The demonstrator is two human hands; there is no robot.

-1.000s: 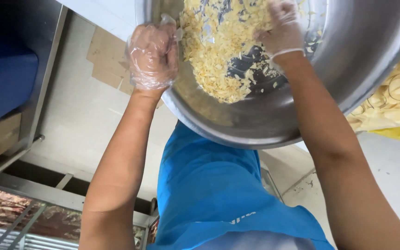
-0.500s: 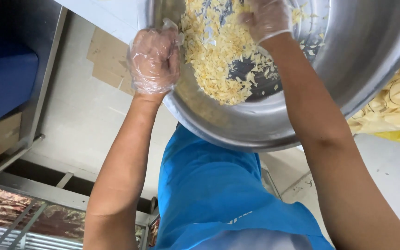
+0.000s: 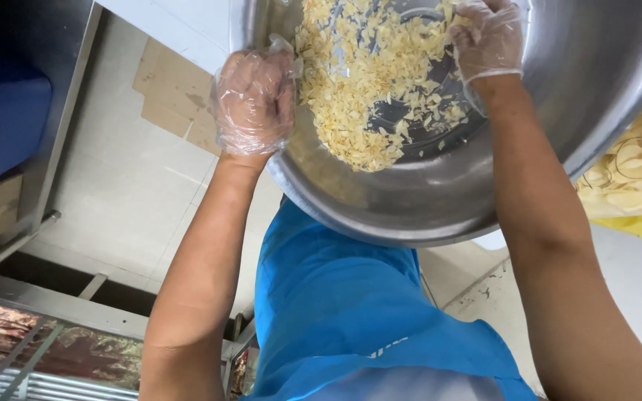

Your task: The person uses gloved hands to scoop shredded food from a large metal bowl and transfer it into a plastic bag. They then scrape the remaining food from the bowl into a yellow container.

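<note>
Two hands in clear plastic gloves work a large, tilted stainless-steel bowl [image 3: 440, 186]: the left hand [image 3: 254, 100] clamped on its rim, the right hand [image 3: 488, 37] inside, fingers curled among pale yellow flaked chips [image 3: 365, 82], apparently mid-mixing; steady holding seems needed.

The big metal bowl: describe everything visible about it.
The metal bowl is a large round basin of shiny, steel-looking metal with a rolled rim, its far side cut off by the frame. It sits tilted above the person's blue apron. Pale yellow flakes lie loosely over its inside, leaving bare metal patches. The left hand, in a clear plastic glove, grips the rim; the gloved right hand reaches inside among the flakes.
</note>
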